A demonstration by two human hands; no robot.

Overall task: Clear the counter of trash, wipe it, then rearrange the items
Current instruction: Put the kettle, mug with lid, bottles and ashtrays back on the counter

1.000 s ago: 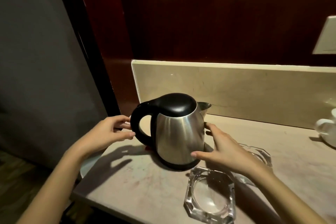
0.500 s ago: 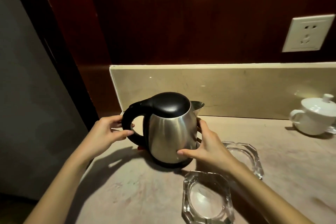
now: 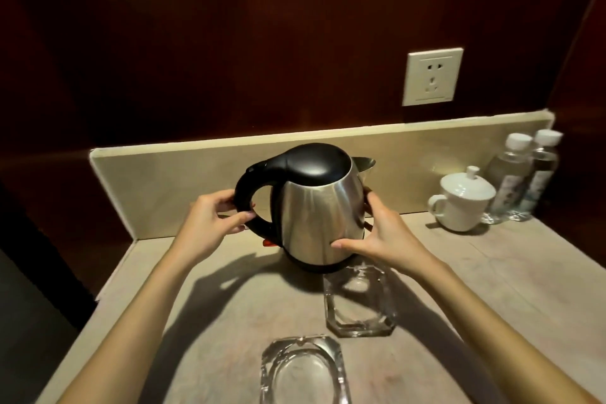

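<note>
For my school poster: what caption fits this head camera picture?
Two hands steady a steel kettle on the counter: left hand gripping its handle, right hand cupping its side.

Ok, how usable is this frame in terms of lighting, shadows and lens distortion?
Head view: dim and warm, lit from above; the arms throw hard shadows on the counter; soft glare streaks the kettle; wide-angle bowing bends the backsplash; focus is adequate.
</note>
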